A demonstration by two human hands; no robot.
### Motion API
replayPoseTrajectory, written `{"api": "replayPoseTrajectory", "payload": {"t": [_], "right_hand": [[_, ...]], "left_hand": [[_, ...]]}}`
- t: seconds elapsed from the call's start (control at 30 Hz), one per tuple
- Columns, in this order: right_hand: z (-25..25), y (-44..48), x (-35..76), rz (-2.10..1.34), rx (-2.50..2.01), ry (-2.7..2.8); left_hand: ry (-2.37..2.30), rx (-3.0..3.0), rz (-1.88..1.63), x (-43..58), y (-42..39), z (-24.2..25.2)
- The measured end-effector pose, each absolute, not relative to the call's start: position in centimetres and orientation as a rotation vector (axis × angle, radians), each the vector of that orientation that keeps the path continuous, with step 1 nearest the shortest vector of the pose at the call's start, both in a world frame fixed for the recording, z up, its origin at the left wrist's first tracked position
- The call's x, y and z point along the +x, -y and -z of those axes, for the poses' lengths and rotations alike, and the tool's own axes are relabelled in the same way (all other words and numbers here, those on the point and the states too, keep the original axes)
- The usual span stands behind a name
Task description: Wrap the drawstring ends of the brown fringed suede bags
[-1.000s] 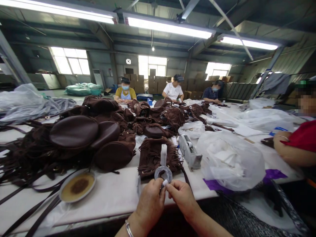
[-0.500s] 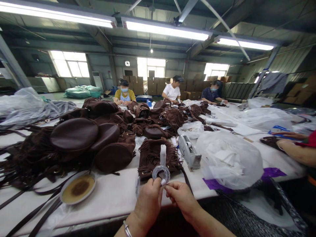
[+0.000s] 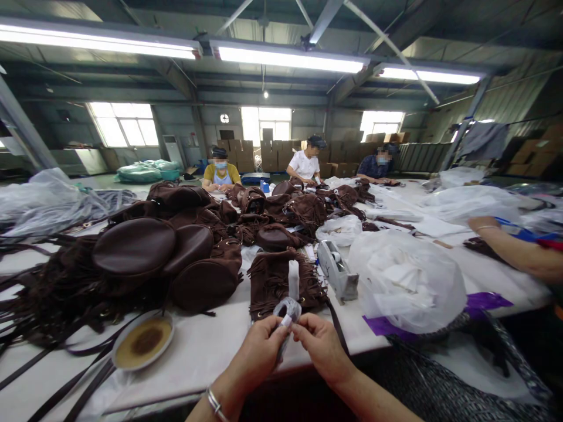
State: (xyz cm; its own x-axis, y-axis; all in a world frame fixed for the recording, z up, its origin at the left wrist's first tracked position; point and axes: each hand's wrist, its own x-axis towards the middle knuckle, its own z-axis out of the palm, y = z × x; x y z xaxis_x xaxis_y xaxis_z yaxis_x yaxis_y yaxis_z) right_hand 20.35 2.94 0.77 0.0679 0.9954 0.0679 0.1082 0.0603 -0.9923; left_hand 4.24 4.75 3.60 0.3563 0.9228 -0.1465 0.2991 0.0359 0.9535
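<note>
Both my hands meet in front of a dark brown fringed bag (image 3: 268,281) at the table's near edge. My left hand (image 3: 259,349) is closed on a translucent grey ring (image 3: 288,306), which seems wrapped in clear film. Something white covers the tip of its thumb. My right hand (image 3: 323,346) pinches at the ring's lower side, its fingertips touching the left ones; what exactly lies between them is hidden. Above the ring, a white wrapped strip (image 3: 294,280) rises over the bag; whether they join, I cannot tell.
A grey tape dispenser (image 3: 336,272) and a large clear plastic bag (image 3: 409,281) stand to the right. On the left are piled brown bags (image 3: 134,246) and a shallow dish (image 3: 143,341). A co-worker's arm (image 3: 510,246) reaches in at right; several people sit across.
The ring has tipped and turned partly behind my fingers. My hands have drawn closer together. At right, the co-worker's arm has moved farther across the table.
</note>
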Motion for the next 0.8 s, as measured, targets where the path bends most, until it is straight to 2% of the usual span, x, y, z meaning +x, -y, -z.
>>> {"api": "replayPoseTrajectory", "payload": {"t": [0.23, 0.47, 0.67, 0.8], "right_hand": [[0.0, -3.8, 20.4, -0.898, -1.193, 1.452], [-1.6, -4.0, 19.5, -0.989, -0.975, 1.536], [1.0, -3.0, 20.9, -0.648, -1.385, 1.616], [2.6, -1.9, 26.3, -0.309, -1.437, 1.732]], "left_hand": [[-0.981, 1.115, -0.646, 3.0, -5.4, -3.2], [-0.91, 1.076, -0.611, 1.7, -5.8, -2.5], [-0.961, 1.673, -0.53, 1.3, -5.1, -3.4], [-1.129, 2.231, -0.35, -0.5, -6.5, -2.7]]}}
